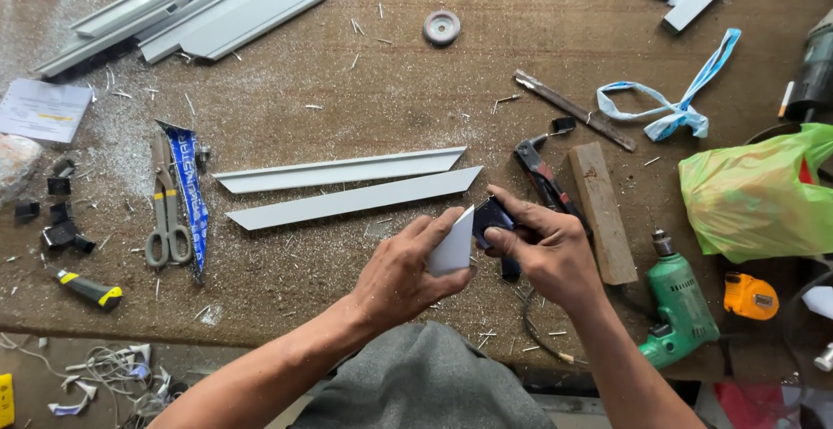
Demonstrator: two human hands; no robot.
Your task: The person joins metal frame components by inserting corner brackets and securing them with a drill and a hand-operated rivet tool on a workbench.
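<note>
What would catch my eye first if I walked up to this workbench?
Probably the two hands at the front edge: the left hand holds a short pale angled piece, and the right hand presses a small dark part against it. Just behind lie two long grey mitred strips side by side, and at the right sit a green drill and a bright green plastic bag.

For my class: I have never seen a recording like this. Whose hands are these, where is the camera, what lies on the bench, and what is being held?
There is no machine: one camera on a person's head looks down at their own hands. The left hand holds a short white profile piece; the right hand presses a small dark part against its end. On the brown workbench lie two long grey mitred strips, snips, a wooden block, a green drill and metal shavings.
</note>
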